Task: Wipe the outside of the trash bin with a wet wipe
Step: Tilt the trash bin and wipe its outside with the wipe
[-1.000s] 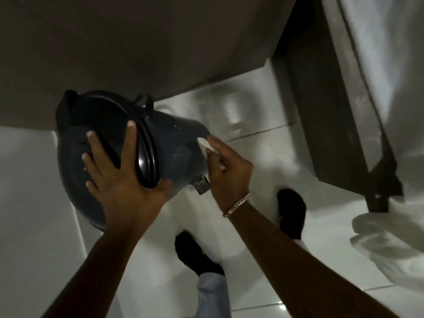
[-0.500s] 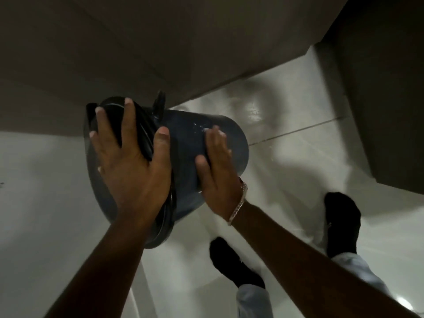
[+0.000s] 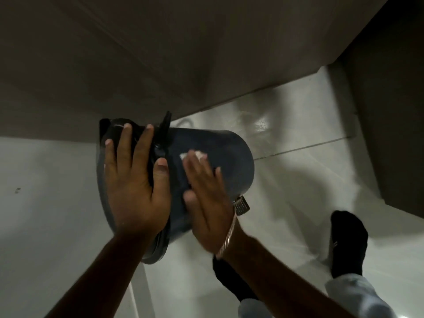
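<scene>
A dark blue pedal trash bin (image 3: 231,161) is tipped on its side above the white floor, lid end to the left, base to the right. My left hand (image 3: 133,187) lies spread flat over the black lid (image 3: 140,134) and steadies the bin. My right hand (image 3: 206,196) presses a white wet wipe (image 3: 198,155) flat against the bin's curved side; only the wipe's edges show past my fingertips. The metal foot pedal (image 3: 241,204) sticks out near my right wrist.
A dark wall or door panel (image 3: 160,53) rises behind the bin, and a dark cabinet side (image 3: 394,122) stands at right. Glossy white floor tiles (image 3: 298,180) lie below. My feet in black socks (image 3: 347,244) stand at lower right.
My right hand went from touching the bin's side with the wipe pinched in its fingers to pressing flat and sliding along the side. The bin turned so the pedal shows again.
</scene>
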